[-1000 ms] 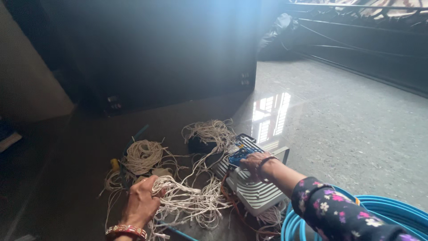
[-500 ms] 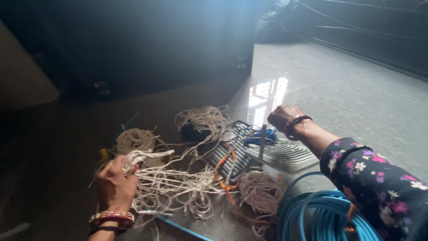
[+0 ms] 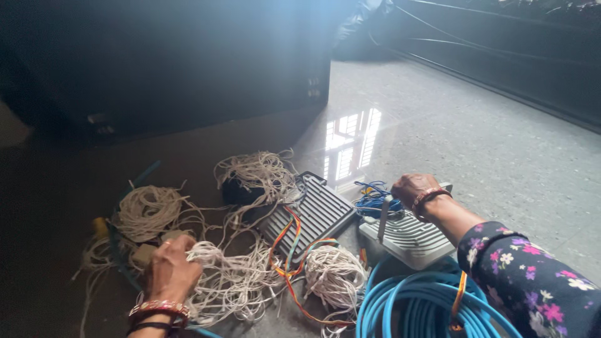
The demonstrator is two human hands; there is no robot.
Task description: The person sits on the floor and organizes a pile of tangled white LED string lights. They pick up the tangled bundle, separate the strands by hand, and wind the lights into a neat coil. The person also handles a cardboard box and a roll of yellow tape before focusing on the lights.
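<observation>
View: head cam, single, worn on person's head. Looks down and fwd at a polished stone floor (image 3: 476, 144) from above, close range, both forearms entering from bottom edge: left hand (image 3: 168, 270) lower left, right hand (image 3: 416, 191) right of centre, floral sleeve (image 3: 532, 281) at bottom right corner. Near field: white cord tangle (image 3: 231, 281), blue cable coil (image 3: 413, 307), two ribbed grey boxes (image 3: 319, 213). Far field: dark cabinet (image 3: 169, 62) upper left, dark railing upper right. No second view, so no shared part.
</observation>
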